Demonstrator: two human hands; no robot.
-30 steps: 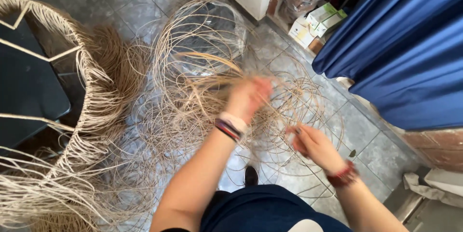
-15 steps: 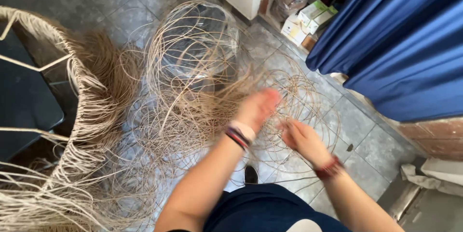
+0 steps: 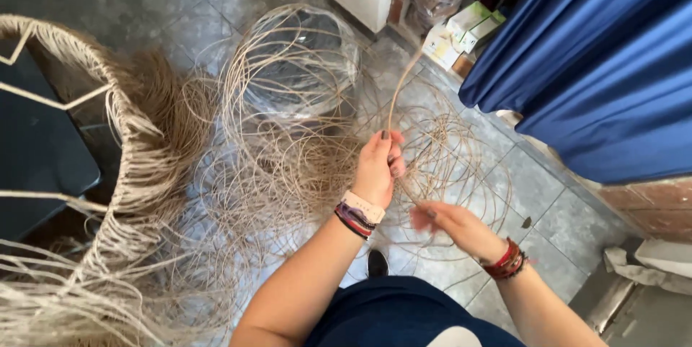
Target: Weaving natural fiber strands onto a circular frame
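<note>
Above the tangled rattan coils, the left hand pinches one strand; the right hand hangs loosely open.

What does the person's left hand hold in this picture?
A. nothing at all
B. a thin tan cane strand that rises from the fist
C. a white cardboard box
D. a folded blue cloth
B: the left hand is closed around a thin tan cane strand curving upward.

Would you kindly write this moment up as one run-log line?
left hand: pinching cane strand, raised | right hand: fingers among loose cane coils, grip unclear | surroundings: woven chair frame, tiled floor, blue curtain
</note>
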